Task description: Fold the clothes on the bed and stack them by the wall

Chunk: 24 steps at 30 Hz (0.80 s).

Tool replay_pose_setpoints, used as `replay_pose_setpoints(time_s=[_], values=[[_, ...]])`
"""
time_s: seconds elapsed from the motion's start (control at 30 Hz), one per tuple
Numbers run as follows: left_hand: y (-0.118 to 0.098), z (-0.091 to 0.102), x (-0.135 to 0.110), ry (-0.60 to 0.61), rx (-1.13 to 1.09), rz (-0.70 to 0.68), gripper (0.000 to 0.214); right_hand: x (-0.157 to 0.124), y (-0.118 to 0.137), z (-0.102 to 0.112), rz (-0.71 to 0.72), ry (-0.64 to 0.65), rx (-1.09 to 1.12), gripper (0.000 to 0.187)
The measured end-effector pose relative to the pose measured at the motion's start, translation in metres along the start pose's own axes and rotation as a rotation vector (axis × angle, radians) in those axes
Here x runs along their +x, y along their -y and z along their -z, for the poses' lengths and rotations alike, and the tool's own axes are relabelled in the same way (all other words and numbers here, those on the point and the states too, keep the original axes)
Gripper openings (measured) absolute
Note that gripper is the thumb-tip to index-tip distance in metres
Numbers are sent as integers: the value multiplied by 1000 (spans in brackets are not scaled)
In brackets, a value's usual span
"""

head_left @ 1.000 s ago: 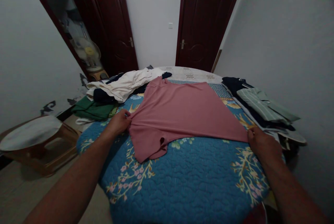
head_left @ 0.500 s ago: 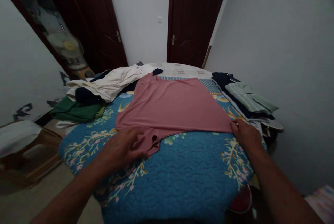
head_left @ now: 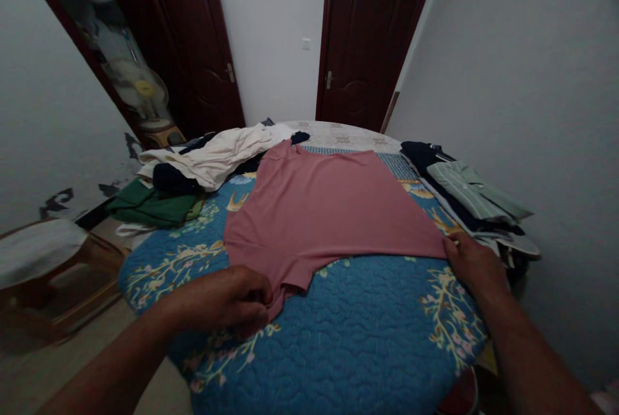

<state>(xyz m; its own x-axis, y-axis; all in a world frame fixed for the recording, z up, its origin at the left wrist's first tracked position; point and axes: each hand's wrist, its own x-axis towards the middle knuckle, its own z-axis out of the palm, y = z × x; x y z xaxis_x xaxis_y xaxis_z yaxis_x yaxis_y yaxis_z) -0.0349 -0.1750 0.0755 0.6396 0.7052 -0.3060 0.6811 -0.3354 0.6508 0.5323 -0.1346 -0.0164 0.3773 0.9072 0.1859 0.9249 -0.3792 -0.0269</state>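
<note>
A pink T-shirt (head_left: 333, 202) lies spread on a blue floral quilted cover (head_left: 358, 325). Its neckline is at the far left and its hem runs along the right side. My left hand (head_left: 242, 299) is closed on the edge of the near sleeve, at the shirt's lower left. My right hand (head_left: 476, 263) pinches the near hem corner at the right. The near side of the shirt stretches between both hands. The fingertips of the left hand are partly hidden by the hand itself.
Cream and dark clothes (head_left: 227, 151) are heaped at the back left, beside folded green cloth (head_left: 152, 205). A stack of folded clothes (head_left: 471, 189) lies along the right edge near the wall. A stool (head_left: 43, 254) stands at the left.
My left hand has gone from loosely open over the sleeve to closed on its edge, drawing it slightly nearer. My right hand keeps hold of the hem corner. The view has shifted slightly.
</note>
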Motion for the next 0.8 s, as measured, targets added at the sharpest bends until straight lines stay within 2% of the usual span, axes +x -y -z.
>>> replay_pose_setpoints(time_s=[0.07,0.1,0.17,0.23,0.33,0.4,0.5,0.57,0.67,0.8], values=[[-2,11,7,85,-105,-22,32,2,-1,8,-15,68,-42,50],[-2,16,14,77,-117,-40,34,4,1,15,-25,94,-69,50],[0,27,34,-115,-59,-58,35,8,14,29,-9,101,-103,48],[4,35,66,-346,60,-65,33,13,42,42,96,44,-66,46],[12,37,122,-552,236,-101,38,20,112,51,406,-75,120,48],[23,33,157,-653,319,-96,44,20,168,46,582,-123,241,53],[50,31,191,-643,466,-78,44,17,243,29,758,-39,350,63],[69,32,198,-655,533,-20,48,16,276,15,803,62,387,68],[88,35,195,-666,573,108,59,23,296,-2,812,172,377,74],[90,35,187,-631,607,213,68,50,280,-11,748,166,335,77]])
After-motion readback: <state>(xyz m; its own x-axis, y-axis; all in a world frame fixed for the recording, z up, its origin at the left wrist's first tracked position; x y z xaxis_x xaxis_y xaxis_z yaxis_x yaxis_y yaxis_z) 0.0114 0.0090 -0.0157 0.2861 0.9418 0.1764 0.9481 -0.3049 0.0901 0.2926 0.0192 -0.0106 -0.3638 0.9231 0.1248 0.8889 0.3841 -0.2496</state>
